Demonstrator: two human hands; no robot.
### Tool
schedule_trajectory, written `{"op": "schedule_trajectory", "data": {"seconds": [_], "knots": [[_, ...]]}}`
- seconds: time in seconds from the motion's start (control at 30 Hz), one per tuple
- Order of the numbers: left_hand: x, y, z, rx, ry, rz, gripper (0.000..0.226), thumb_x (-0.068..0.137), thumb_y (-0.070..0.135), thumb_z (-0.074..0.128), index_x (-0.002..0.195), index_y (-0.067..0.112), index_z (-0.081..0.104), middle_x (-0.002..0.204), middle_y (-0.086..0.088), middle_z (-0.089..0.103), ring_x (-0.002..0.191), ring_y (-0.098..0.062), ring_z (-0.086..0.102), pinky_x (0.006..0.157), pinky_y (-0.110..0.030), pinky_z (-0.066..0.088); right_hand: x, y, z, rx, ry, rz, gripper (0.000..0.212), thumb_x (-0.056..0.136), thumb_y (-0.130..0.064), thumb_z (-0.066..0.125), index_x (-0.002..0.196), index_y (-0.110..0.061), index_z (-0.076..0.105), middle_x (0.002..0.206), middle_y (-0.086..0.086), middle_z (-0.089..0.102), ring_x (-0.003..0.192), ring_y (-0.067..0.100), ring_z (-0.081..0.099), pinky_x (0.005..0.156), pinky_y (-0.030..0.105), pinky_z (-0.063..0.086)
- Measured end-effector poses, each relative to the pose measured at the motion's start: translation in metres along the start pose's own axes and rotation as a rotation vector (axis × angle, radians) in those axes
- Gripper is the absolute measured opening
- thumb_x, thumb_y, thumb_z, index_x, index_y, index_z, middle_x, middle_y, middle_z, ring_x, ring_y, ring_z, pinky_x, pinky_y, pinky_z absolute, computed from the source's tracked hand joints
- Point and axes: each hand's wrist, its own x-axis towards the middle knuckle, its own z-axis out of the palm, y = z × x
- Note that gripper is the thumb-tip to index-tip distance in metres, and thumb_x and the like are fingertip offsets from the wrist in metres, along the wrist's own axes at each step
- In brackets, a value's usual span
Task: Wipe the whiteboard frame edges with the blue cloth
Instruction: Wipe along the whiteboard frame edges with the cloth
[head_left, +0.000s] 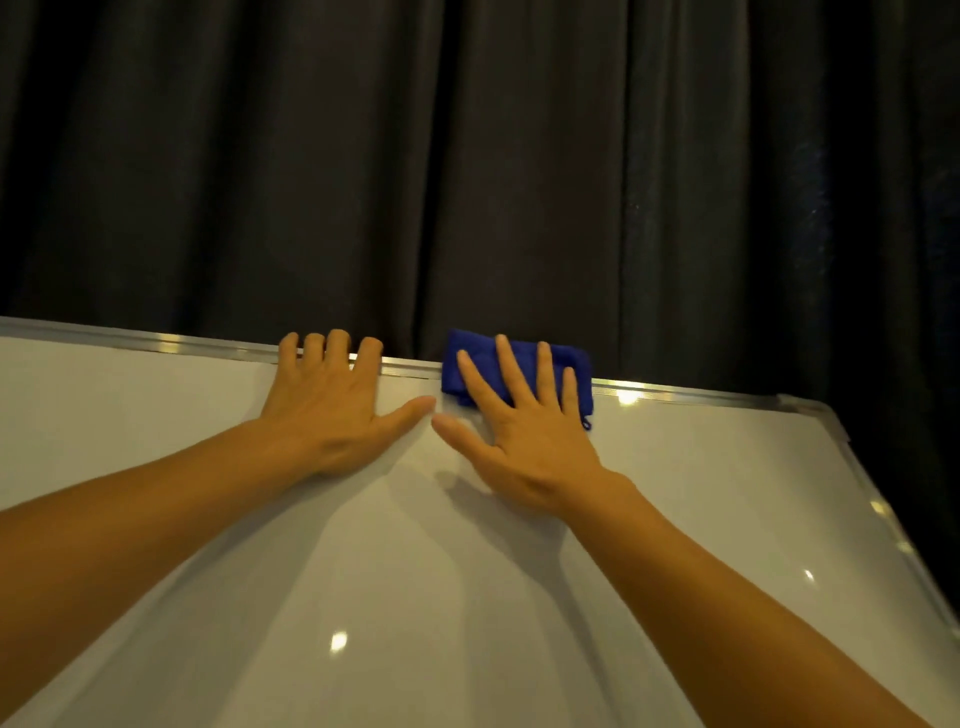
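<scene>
A white whiteboard (395, 571) with a silver metal frame (691, 393) fills the lower half of the view. A folded blue cloth (574, 366) lies draped over the top frame edge, right of centre. My right hand (524, 431) presses flat on the cloth with fingers spread, the thumb resting on the board surface. My left hand (332, 405) lies flat on the board just to the left, its fingers hooked over the top frame edge and its thumb almost touching my right thumb.
A dark pleated curtain (467, 156) hangs close behind the board. The frame's top right corner (810, 408) is rounded, and the right frame edge (893, 535) runs down toward the lower right. Light spots reflect on the glossy board.
</scene>
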Motion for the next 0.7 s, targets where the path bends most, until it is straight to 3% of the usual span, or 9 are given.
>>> {"op": "schedule_trajectory", "data": {"seconds": [0.13, 0.27, 0.4, 0.5, 0.57, 0.7], "knots": [[-0.013, -0.004, 0.0, -0.043, 0.0, 0.019, 0.119, 0.06, 0.096, -0.006, 0.148, 0.025, 0.03, 0.153, -0.012, 0.035, 0.143, -0.037, 0.028, 0.121, -0.059, 0.007, -0.022, 0.056, -0.017, -0.065, 0.03, 0.083, 0.073, 0.075, -0.092, 0.0, 0.135, -0.063, -0.028, 0.159, -0.013, -0.028, 0.142, 0.022, -0.036, 0.115, 0.047, -0.024], [-0.016, 0.028, 0.005, -0.061, -0.047, -0.026, 0.113, 0.065, 0.094, -0.003, 0.156, 0.027, 0.001, 0.166, -0.013, 0.001, 0.151, -0.039, -0.006, 0.117, -0.063, -0.01, -0.019, 0.053, -0.019, -0.025, 0.012, 0.255, 0.084, 0.067, -0.094, -0.006, 0.141, -0.058, -0.023, 0.162, -0.008, -0.023, 0.145, 0.029, -0.03, 0.112, 0.05, -0.024], [-0.018, 0.046, 0.011, -0.029, -0.063, -0.04, 0.111, 0.064, 0.093, -0.003, 0.155, 0.03, -0.012, 0.166, -0.011, -0.012, 0.15, -0.039, -0.016, 0.117, -0.066, -0.008, -0.009, 0.011, -0.005, 0.008, -0.021, 0.087, 0.078, 0.07, -0.092, -0.006, 0.139, -0.06, -0.023, 0.162, -0.008, -0.023, 0.144, 0.029, -0.032, 0.109, 0.048, -0.029], [-0.022, 0.034, 0.012, -0.066, -0.035, -0.028, 0.112, 0.062, 0.097, -0.001, 0.154, 0.034, -0.015, 0.166, -0.008, -0.015, 0.149, -0.038, -0.019, 0.117, -0.063, -0.01, -0.017, 0.04, -0.015, -0.053, -0.007, 0.03, 0.069, 0.076, -0.089, 0.0, 0.135, -0.064, -0.025, 0.162, -0.01, -0.022, 0.145, 0.027, -0.031, 0.111, 0.046, -0.028], [-0.027, 0.032, 0.01, -0.1, -0.037, -0.02, 0.112, 0.061, 0.096, -0.002, 0.153, 0.034, -0.017, 0.165, -0.007, -0.018, 0.149, -0.038, -0.022, 0.118, -0.063, -0.011, -0.03, 0.078, -0.027, -0.071, -0.003, 0.12, 0.07, 0.077, -0.088, 0.001, 0.139, -0.063, -0.019, 0.163, -0.009, -0.019, 0.147, 0.028, -0.026, 0.114, 0.048, -0.022], [-0.033, 0.055, 0.009, -0.088, -0.037, -0.057, 0.106, 0.068, 0.09, -0.001, 0.153, 0.03, -0.019, 0.164, -0.009, -0.021, 0.147, -0.042, -0.023, 0.116, -0.067, -0.007, -0.043, 0.111, -0.037, -0.015, 0.017, 0.519, 0.08, 0.077, -0.084, -0.001, 0.149, -0.052, -0.01, 0.165, -0.003, -0.016, 0.147, 0.034, -0.023, 0.116, 0.056, -0.018]]}}
